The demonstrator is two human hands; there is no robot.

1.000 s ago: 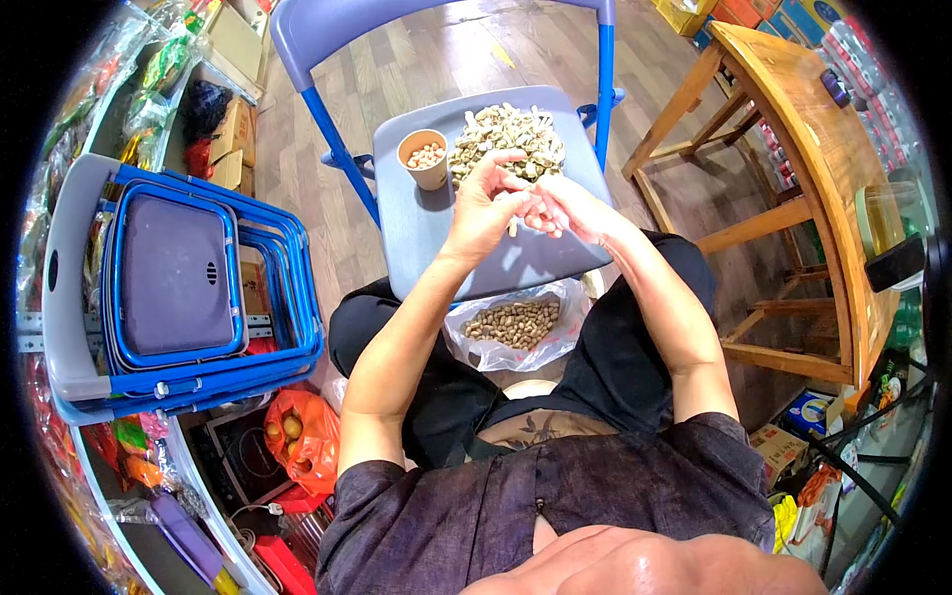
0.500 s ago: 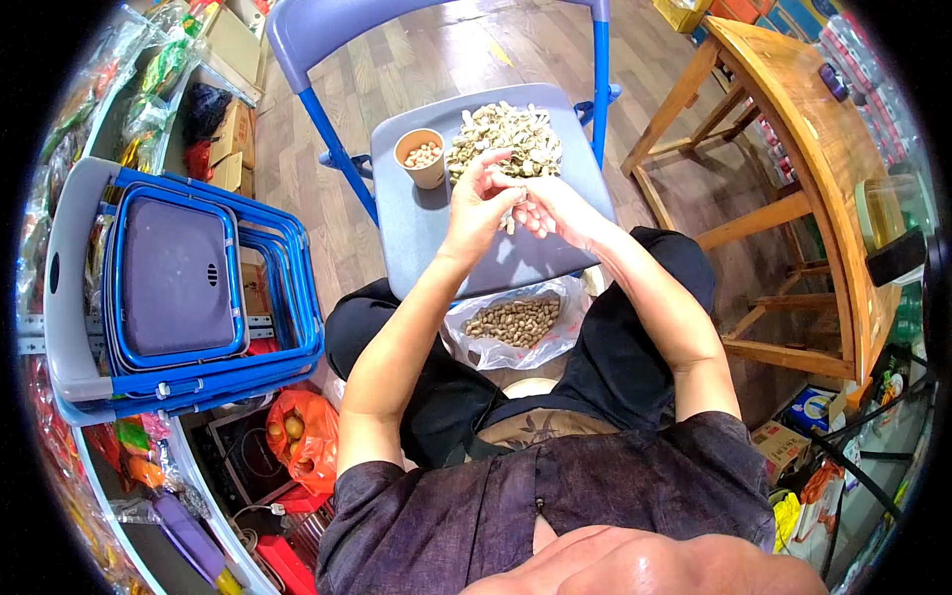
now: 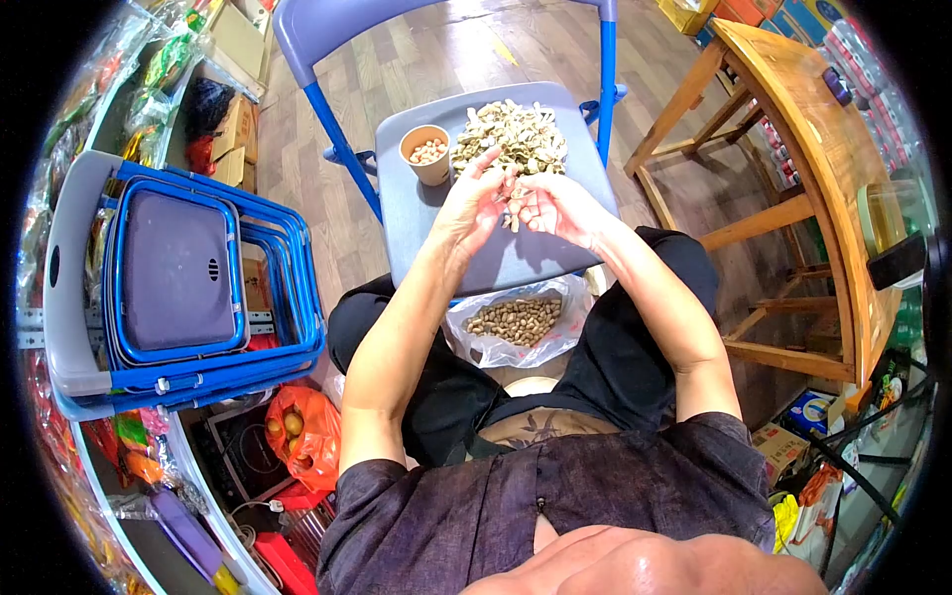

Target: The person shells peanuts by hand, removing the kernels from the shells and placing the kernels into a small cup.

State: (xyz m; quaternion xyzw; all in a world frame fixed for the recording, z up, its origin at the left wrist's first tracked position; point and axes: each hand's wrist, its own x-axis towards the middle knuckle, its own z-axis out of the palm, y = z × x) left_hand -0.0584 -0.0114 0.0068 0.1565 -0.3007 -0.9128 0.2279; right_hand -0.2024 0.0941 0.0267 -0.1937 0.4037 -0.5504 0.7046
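Note:
Over the grey seat of a folding chair, my left hand and my right hand meet at their fingertips. A small pale peanut shows between them, partly covered by the fingers. Both hands are closed in a pinch around it. Just behind them lies a heap of peanut shells. To the left of the heap stands a paper cup with shelled peanuts in it. Below the seat's front edge, between my legs, an open plastic bag holds many unshelled peanuts.
Folded blue-framed chairs lean at the left beside packed shelves. An orange-red bag of round produce sits below them. A wooden table stands at the right. The chair's blue backrest frame rises at the far side of the seat.
My hands have drawn slightly apart; the fingers overlapped before and now touch at the tips. The seat and its contents appear shifted a little in view.

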